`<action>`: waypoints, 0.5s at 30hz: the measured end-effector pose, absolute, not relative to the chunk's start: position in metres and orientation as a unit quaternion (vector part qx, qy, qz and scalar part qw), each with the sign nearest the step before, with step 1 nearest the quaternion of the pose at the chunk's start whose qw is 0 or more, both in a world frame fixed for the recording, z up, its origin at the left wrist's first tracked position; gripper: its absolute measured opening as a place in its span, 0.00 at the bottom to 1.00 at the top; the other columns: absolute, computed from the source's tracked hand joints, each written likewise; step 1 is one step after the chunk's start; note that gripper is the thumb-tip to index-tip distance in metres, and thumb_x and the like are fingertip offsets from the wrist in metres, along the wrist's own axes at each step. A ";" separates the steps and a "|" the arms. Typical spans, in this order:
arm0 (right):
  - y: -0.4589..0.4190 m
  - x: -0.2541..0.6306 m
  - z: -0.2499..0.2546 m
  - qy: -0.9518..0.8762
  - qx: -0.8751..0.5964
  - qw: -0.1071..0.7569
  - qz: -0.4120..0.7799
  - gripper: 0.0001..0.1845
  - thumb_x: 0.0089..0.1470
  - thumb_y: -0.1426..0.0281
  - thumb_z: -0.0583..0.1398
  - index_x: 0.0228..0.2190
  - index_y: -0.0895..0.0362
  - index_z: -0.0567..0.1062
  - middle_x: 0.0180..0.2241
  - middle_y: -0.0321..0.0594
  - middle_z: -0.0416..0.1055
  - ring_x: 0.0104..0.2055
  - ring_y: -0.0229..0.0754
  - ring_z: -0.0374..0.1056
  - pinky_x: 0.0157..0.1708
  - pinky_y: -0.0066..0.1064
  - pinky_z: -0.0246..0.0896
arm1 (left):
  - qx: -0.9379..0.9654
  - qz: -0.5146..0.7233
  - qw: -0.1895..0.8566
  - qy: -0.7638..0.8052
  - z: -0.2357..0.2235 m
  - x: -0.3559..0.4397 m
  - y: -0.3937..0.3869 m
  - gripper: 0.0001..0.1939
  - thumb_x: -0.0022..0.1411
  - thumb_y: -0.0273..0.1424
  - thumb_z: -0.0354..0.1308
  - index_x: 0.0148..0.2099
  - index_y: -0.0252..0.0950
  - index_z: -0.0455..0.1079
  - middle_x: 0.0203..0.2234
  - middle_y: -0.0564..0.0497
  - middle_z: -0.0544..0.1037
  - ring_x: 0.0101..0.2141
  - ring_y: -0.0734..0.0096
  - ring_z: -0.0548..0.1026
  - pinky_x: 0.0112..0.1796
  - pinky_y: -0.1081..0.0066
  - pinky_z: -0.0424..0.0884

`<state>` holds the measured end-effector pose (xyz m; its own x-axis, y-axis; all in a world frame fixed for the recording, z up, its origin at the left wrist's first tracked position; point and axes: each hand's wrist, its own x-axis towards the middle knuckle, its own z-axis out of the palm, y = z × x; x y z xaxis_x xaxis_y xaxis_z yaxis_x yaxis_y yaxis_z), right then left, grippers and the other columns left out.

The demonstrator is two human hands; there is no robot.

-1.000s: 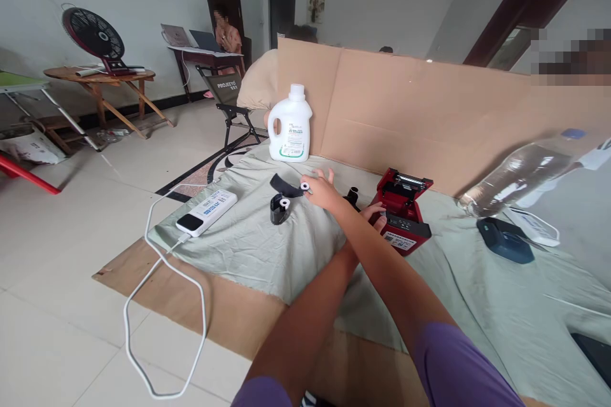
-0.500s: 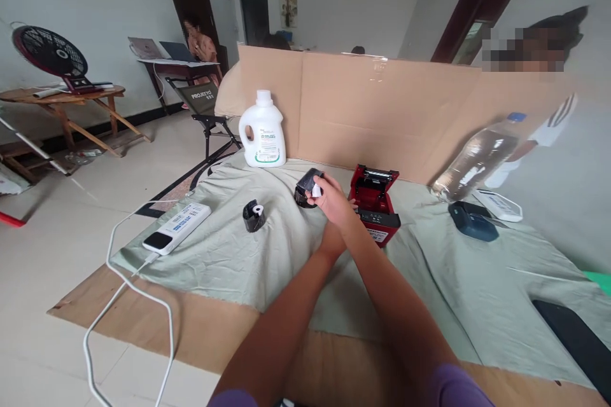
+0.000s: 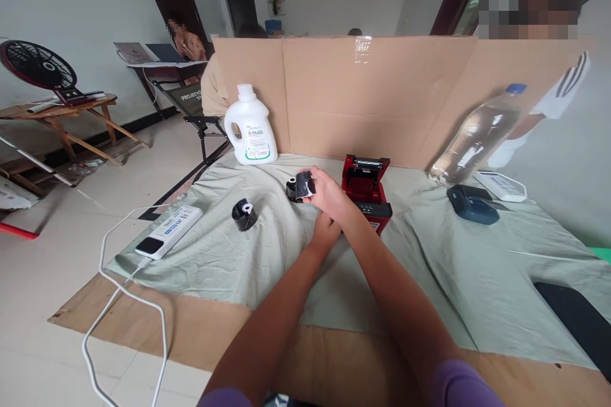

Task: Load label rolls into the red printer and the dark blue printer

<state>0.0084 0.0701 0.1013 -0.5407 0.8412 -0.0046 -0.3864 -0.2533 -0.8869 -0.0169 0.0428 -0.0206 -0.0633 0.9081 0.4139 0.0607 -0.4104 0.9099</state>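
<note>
My right hand (image 3: 328, 192) is closed on a small black roll (image 3: 305, 185), held above the cloth with its dark, shiny side showing. Just behind and left of it, another black roll (image 3: 291, 189) with a white core sits on the cloth. A third black roll (image 3: 244, 215), its white core showing, rests farther left. Under my right wrist, my left hand (image 3: 326, 230) is beside the red printer (image 3: 377, 208); its fingers are hidden by my right forearm. The printer's lid (image 3: 366, 166) stands up, leaving the inside exposed.
A white detergent jug (image 3: 252, 130) and a tilted clear bottle (image 3: 482, 130) stand before a cardboard screen (image 3: 382, 95). A white power bank (image 3: 169, 232) with a cable lies left. At right are a dark blue device (image 3: 472, 205) and a black phone (image 3: 575, 315).
My right hand has turned the roll, so its dark side shows instead of its white end. My left hand stays near the printer. The view has shifted slightly.
</note>
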 end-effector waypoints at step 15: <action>0.044 0.001 0.119 -0.510 -0.251 0.386 0.726 0.25 0.41 0.70 0.58 0.46 0.55 0.74 0.37 0.39 0.63 0.33 0.38 0.57 0.25 0.27 0.50 | 0.604 0.629 0.220 0.438 -0.011 -0.029 0.034 0.02 0.58 0.29 0.57 0.33 0.38 0.70 0.26 0.49 0.75 0.34 0.62 0.76 0.38 0.63 0.74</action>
<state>0.0007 0.0439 0.1190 -0.5759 0.8171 0.0284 -0.3041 -0.1818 -0.9351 -0.0289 0.0340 -0.0113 -0.1744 0.8047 0.5674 0.2521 -0.5206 0.8158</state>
